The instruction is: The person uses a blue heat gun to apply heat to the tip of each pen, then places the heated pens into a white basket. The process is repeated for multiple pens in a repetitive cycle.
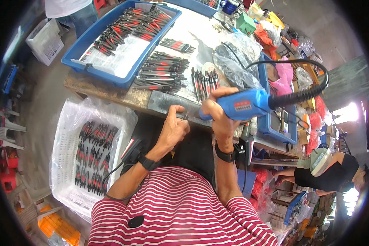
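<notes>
The person's right hand (220, 115) has its fingers wrapped round the body of a blue power tool (246, 104), closed firmly on it, with the tool's narrow end pointing left and a black cord (299, 95) looping away from its thick sleeve on the right. Just left of that end is the left hand (173, 130), its fingers bent and the thumb and index finger drawn close together at a small dark piece (185, 116) (too small to make out, and whether it is truly pinched one cannot tell). Both hands are at the near edge of the counter (106, 91), beside a grey plate (163, 102) fixed along that edge. Beyond the hands, a short row of slim black-and-red pieces (206, 82) lies on the counter, pointing away from the person; left of it is a larger stack of similar pieces (162, 70) lying crosswise. Farther left, a blue tray (96, 74) carries a heap of the same kind (129, 26) at its far end and white sheeting nearer. Below the counter on the left, a white crate (62, 153) lined with clear plastic holds more pieces (94, 156) in rows. Clear plastic bags (235, 61) lie on the counter beyond the power tool.
</notes>
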`<action>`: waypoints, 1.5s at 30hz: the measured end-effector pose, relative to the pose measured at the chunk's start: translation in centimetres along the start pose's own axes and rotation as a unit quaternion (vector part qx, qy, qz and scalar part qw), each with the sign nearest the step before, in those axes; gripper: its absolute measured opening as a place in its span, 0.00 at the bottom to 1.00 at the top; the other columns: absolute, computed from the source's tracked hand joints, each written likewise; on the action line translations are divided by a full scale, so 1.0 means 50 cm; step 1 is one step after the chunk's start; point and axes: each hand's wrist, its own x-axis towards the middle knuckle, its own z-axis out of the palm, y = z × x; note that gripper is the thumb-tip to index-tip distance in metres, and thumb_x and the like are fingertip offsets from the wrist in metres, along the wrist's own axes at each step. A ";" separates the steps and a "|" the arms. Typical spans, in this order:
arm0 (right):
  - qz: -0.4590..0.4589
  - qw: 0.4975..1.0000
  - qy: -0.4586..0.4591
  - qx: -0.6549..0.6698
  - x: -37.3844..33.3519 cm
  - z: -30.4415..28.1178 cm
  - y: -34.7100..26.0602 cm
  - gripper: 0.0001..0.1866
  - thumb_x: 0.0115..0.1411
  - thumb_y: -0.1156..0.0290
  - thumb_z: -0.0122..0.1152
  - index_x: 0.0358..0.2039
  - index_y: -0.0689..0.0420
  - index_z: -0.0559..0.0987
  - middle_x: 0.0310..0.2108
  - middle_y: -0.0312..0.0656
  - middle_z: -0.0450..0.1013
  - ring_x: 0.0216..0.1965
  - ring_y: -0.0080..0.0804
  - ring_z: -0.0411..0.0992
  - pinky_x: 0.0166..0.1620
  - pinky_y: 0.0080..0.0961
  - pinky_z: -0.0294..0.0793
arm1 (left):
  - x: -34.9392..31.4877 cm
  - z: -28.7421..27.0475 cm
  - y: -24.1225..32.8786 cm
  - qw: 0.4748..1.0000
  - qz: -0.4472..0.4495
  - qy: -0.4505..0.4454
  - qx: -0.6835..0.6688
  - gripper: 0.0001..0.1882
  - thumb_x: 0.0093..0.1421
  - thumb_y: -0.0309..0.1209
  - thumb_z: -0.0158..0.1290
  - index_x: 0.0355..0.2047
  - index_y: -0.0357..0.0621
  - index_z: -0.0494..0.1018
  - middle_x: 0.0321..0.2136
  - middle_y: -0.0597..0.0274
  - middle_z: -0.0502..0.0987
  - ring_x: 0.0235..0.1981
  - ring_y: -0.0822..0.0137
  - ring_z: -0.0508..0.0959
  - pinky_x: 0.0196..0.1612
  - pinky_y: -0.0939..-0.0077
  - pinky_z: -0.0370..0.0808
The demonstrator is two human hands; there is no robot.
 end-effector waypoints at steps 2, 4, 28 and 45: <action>-0.017 1.000 0.006 0.012 -0.001 -0.022 0.003 0.14 0.44 0.86 0.61 0.32 0.60 0.71 0.22 0.35 0.68 0.22 0.20 0.67 0.26 0.17 0.66 | -0.004 -0.004 0.018 1.000 0.009 -0.016 -0.007 0.18 0.59 0.27 0.46 0.48 0.41 0.55 0.18 0.66 0.68 0.14 0.82 0.61 0.14 0.90 0.56; -0.024 0.999 0.012 0.029 -0.005 -0.040 0.009 0.14 0.45 0.86 0.61 0.32 0.60 0.70 0.22 0.35 0.68 0.22 0.20 0.67 0.26 0.17 0.67 | 0.015 -0.014 0.050 0.996 0.056 -0.028 0.062 0.16 0.60 0.29 0.46 0.46 0.40 0.58 0.18 0.67 0.69 0.15 0.82 0.62 0.15 0.90 0.56; -0.069 0.992 -0.102 -0.026 -0.023 -0.121 0.048 0.16 0.48 0.83 0.60 0.36 0.60 0.66 0.23 0.40 0.64 0.23 0.26 0.66 0.27 0.23 0.69 | 0.440 -0.077 0.185 0.650 0.333 0.054 0.681 0.07 0.49 0.23 0.46 0.28 0.42 0.73 0.25 0.50 0.75 0.33 0.48 0.76 0.33 0.55 0.69; -0.081 0.990 -0.103 -0.050 -0.021 -0.104 0.027 0.17 0.45 0.84 0.62 0.36 0.59 0.69 0.22 0.39 0.68 0.23 0.26 0.67 0.29 0.23 0.69 | 0.513 -0.083 0.205 0.674 0.340 -0.007 0.656 0.15 0.46 0.15 0.45 0.33 0.39 0.75 0.27 0.45 0.73 0.31 0.48 0.74 0.37 0.62 0.71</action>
